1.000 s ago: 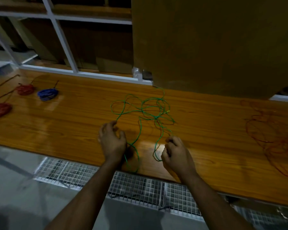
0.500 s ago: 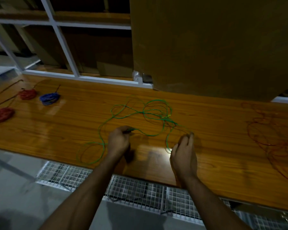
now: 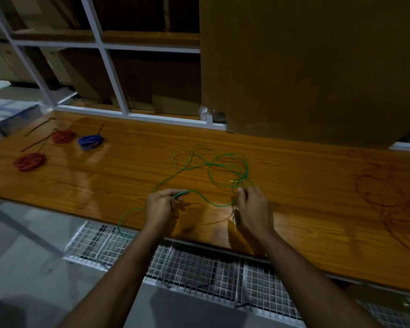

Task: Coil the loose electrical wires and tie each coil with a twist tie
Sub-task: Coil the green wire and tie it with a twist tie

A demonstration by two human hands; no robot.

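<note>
A loose green wire (image 3: 213, 166) sprawls in tangled loops across the middle of the wooden tabletop (image 3: 133, 176). My left hand (image 3: 160, 204) pinches one strand of it near the table's front edge; a loop trails from that hand down past the edge. My right hand (image 3: 252, 209) pinches another part of the same wire, so a slack stretch sags between the two hands. At the far left lie two tied red coils (image 3: 30, 161) (image 3: 62, 136) and a blue coil (image 3: 90, 142). A loose red wire (image 3: 393, 197) lies tangled at the right.
Thin dark sticks, perhaps twist ties (image 3: 39, 126), lie by the red coils. A large brown board (image 3: 305, 67) stands behind the table, next to white-framed shelving (image 3: 109, 60). A white wire-mesh rack (image 3: 199, 268) runs below the front edge.
Both hands have moved forward over the table and drawn the green wire out; the tangle has spread and a loop now hangs past the front edge on the left.
</note>
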